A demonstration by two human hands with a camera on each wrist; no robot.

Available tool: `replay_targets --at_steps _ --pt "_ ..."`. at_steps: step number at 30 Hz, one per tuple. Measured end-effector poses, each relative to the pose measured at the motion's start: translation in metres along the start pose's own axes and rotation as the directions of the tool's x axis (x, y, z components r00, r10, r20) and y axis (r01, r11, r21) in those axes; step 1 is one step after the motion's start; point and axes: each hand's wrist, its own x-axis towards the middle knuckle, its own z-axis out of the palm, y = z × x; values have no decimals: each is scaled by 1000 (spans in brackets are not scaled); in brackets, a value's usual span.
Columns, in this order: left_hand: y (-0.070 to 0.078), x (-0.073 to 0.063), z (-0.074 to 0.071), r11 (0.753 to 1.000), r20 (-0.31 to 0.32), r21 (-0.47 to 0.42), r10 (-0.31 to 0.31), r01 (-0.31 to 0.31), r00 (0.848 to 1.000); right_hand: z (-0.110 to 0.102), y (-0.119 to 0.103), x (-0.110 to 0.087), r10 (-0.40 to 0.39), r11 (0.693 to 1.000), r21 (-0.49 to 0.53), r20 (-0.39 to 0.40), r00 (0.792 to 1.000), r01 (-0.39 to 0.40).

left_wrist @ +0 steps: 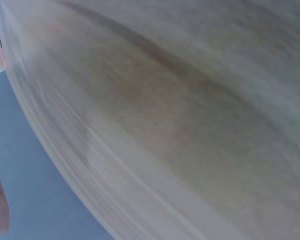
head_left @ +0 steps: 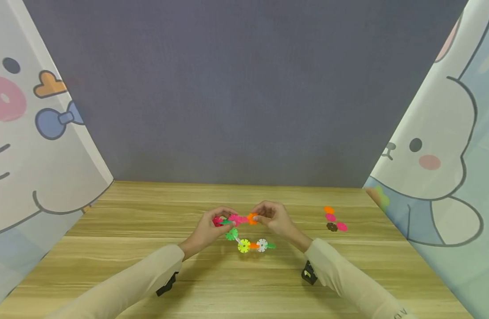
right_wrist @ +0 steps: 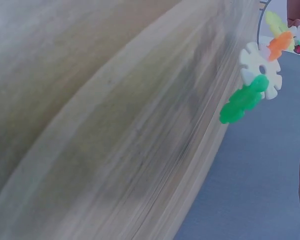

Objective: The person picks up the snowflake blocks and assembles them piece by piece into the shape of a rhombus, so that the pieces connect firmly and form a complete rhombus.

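A curved chain of interlocking snowflake discs hangs between both hands over the wooden table. My left hand [head_left: 208, 227] grips it around the pink disc [head_left: 235, 219] and the red and green ones beside it. At the chain's upper right end, my right hand [head_left: 277, 219] pinches an orange disc [head_left: 251, 218] joined to the pink ones. The lower run goes from a green disc [head_left: 231, 234] to a yellow disc [head_left: 244, 246], then an orange one, a white disc [right_wrist: 273, 85] and a green end disc [right_wrist: 240, 103]. Only a sliver of the left hand shows in the left wrist view.
Loose discs lie to the right on the table [head_left: 244, 288]: an orange one [head_left: 329, 209], two pink ones [head_left: 342, 227] and a brown one [head_left: 332, 227]. A dark grey panel [head_left: 236, 97] stands behind, with cartoon-printed sheets [head_left: 436, 128] at both sides.
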Motion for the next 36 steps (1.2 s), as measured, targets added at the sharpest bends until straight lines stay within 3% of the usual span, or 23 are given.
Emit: replay_targets --at_steps 8,19,28,36 --pt "2 -2 0 1000 -5 3 14 -14 1000 -2 6 -2 -37 999 4 -3 999 37" --pt "0 -2 0 999 7 12 40 -40 999 0 -2 -1 42 999 -15 1 999 -42" --pt "-4 -1 -1 1000 2 -23 4 -4 1000 2 -31 2 93 995 -37 40 995 -91" --pt "0 -1 -1 1000 -8 -15 -23 23 1000 3 -24 5 94 995 -25 40 995 -93"
